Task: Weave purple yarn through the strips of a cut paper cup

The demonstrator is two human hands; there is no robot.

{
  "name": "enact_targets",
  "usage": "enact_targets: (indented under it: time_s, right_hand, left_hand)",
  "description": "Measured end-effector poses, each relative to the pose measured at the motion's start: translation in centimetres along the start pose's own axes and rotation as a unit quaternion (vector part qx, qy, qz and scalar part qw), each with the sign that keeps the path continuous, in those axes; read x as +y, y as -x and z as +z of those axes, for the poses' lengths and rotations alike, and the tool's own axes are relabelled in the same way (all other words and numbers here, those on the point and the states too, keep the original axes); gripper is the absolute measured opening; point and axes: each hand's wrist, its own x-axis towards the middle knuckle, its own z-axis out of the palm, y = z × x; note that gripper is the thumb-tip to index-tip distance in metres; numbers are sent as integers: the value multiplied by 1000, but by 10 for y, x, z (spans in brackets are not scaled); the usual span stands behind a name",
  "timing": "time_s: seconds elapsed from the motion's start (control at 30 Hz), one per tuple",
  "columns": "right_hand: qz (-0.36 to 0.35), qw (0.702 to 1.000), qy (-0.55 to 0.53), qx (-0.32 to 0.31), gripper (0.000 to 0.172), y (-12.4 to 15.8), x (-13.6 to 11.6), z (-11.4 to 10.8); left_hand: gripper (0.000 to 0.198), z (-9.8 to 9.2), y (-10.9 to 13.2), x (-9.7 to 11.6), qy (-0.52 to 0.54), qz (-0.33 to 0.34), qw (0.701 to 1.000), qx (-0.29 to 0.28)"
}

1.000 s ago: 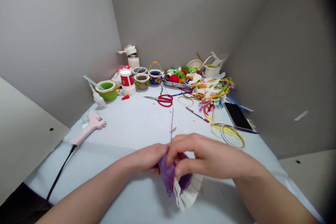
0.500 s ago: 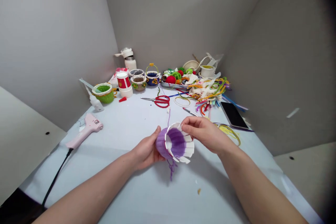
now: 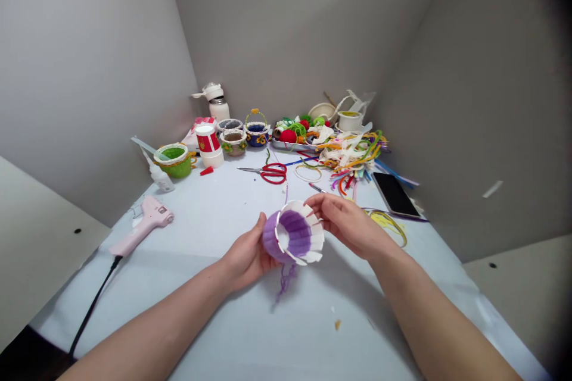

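Note:
A paper cup (image 3: 315,237) with its wall slit into white strips is wrapped in purple yarn on its lower part. It is tilted, its open mouth turned to the right and toward me. My left hand (image 3: 252,253) is closed around the yarn-wrapped side, thumb on top. At the far right of the rim, my right hand (image 3: 342,220) has its fingers bent against the white strips; the fingertips are partly hidden. Loose purple yarn (image 3: 286,280) dangles below the cup, and another strand runs up behind it. Red-handled scissors (image 3: 273,173) lie beyond the cup.
A pink glue gun (image 3: 145,223) with a black cord lies left. Behind stand a green basket (image 3: 177,168), a red-and-white cup (image 3: 207,141), small decorated baskets and a bottle (image 3: 218,108). Coloured cords (image 3: 353,152), a phone (image 3: 397,194) and a yellow coil (image 3: 388,223) are right.
The cup has turned a little and shifted slightly up and left, its yarn tail swinging. My right hand's fingers have moved from pinching a strip to the rim's outer side.

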Motion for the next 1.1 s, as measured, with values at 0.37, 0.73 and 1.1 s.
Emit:
enact_targets:
  time_s: [0.37,0.73,1.1]
  right_hand:
    - [129,966,-200,-103,26,0,5,14]
    - [46,997,-55,-26,34,-6,5,-12]
    - [79,969,-227,-58,31,-7,15,10]
  left_hand:
    - [53,0,2,-4,-12,31,998,-48]
    - [46,-3,-2,3,15,111,993,-37]
    - [42,-13,-3,0,29,80,993,-84]
